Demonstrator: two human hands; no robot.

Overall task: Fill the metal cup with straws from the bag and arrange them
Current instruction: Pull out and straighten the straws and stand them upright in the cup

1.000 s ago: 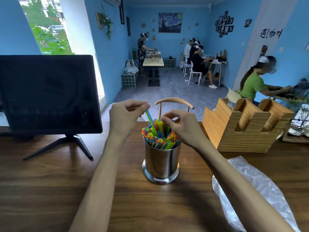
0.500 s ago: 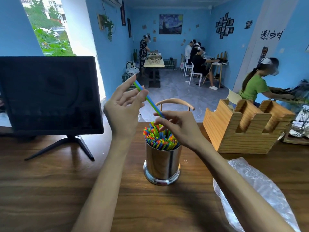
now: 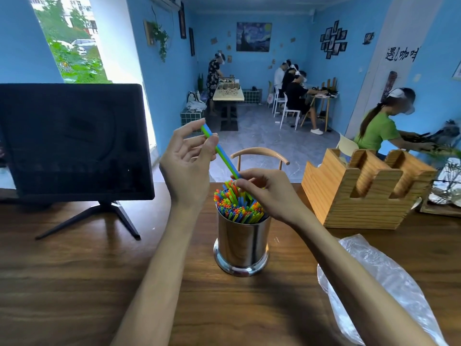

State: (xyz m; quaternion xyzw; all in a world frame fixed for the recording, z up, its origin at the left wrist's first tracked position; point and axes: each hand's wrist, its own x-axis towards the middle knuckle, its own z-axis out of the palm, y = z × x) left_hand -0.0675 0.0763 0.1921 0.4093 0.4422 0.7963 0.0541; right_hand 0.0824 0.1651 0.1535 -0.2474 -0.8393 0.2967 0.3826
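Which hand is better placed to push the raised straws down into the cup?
Left. The left hand pinches the raised straws at their upper end, above the metal cup; the right hand only guides them at the bundle.

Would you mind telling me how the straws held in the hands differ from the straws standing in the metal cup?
The held straws are lifted and slanted, pinched by the left hand and right hand; the cup straws stand packed in the metal cup. The held ones show green and blue only; the cup ones add red, orange and yellow. Both are thin, bright straws.
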